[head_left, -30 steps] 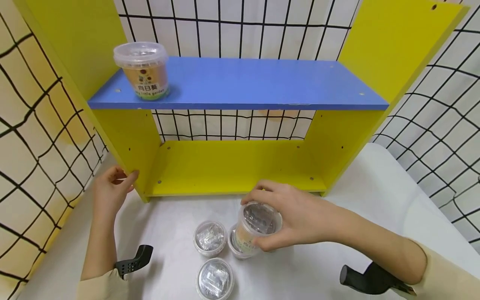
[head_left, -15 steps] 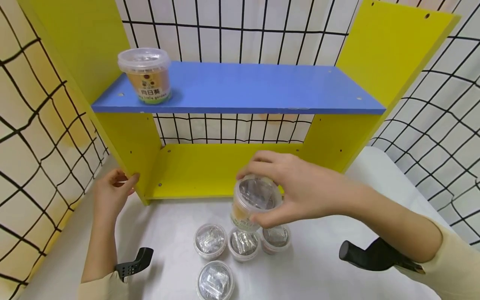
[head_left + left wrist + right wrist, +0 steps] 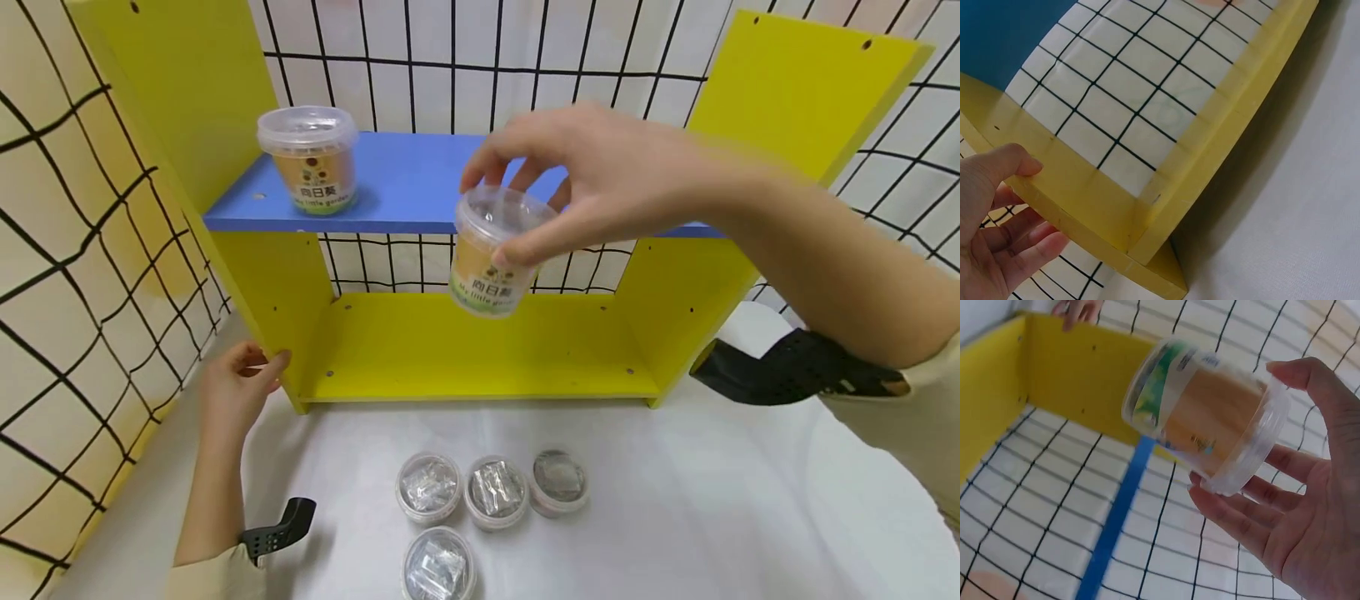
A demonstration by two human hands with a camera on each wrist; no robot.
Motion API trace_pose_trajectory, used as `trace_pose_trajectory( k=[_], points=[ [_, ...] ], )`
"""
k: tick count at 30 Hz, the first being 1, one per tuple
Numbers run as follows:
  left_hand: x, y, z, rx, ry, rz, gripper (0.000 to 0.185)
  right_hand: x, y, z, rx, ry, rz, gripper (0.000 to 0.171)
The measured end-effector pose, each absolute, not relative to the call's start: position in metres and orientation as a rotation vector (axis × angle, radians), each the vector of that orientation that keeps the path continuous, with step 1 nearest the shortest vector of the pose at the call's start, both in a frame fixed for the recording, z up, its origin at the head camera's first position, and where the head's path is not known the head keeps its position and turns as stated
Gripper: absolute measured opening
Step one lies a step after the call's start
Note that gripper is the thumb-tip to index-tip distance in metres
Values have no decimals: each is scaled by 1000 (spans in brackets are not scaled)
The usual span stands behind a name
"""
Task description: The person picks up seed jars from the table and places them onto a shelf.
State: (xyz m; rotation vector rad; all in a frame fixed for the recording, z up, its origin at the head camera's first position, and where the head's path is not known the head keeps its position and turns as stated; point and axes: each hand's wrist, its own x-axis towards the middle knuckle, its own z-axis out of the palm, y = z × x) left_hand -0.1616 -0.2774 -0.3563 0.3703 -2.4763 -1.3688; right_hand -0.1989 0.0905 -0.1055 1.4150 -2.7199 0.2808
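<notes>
The held tub point(image 3: 491, 254) is clear glossy plastic with a printed paper-like label, as is the tub on the shelf point(image 3: 311, 158). The shelf unit point(image 3: 480, 342) looks like smooth, matt painted board; the bench point(image 3: 675, 500) wears matt white cloth

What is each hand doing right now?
Left hand: grips the yellow wooden shelf's side panel.
Right hand: holds a clear lidded plastic tub.
</notes>
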Motion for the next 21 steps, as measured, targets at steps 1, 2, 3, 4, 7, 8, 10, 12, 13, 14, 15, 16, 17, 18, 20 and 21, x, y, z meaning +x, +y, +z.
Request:
trace_pose_trajectory(
  k=[1,2,3,4,7,8,10,12,13,14,15,16,17,18,20,21],
  points=[
    [-162,-277,-357,371,-2473,-1368,38,-170,79,-82,1345,-2785,295,52],
    [-161,-276,-357,372,-2471,-1364,37,-170,76,-76,1293,-2808,269,52],
    [-161,-276,-358,375,-2467,-1363,37,-173,73,-72,1226,-2842,253,52],
    [-161,-275,-358,379,-2465,-1366,37,-176,72,-68,1166,-2853,213,52],
    [-161,-273,-358,390,-2461,-1370,36,-204,75,-67,1096,-2844,145,55],
    [-161,-272,-359,384,-2460,-1377,35,-212,76,-67,1085,-2838,122,56],
    [-161,-270,-358,378,-2461,-1382,35,-222,77,-65,1077,-2834,81,56],
    [-162,-268,-359,372,-2461,-1384,36,-226,78,-62,1085,-2841,39,57],
    [-162,-268,-358,372,-2461,-1381,36,-225,77,-60,1088,-2845,15,58],
    [-162,-267,-358,369,-2459,-1384,36,-224,76,-59,1094,-2849,-5,59],
    [-162,-267,-358,370,-2459,-1380,36,-224,75,-57,1104,-2853,-12,60],
    [-162,-267,-358,369,-2459,-1384,37,-223,75,-56,1115,-2859,-16,61],
    [-162,-267,-358,369,-2460,-1386,37,-223,74,-54,1127,-2867,-19,62],
    [-162,-267,-358,370,-2461,-1386,37,-222,73,-53,1133,-2872,-29,62],
    [-163,-268,-358,369,-2463,-1382,37,-222,72,-51,1159,-2884,-29,62],
    [-163,-268,-358,369,-2464,-1379,37,-222,72,-50,1163,-2894,-32,62]
  ],
)
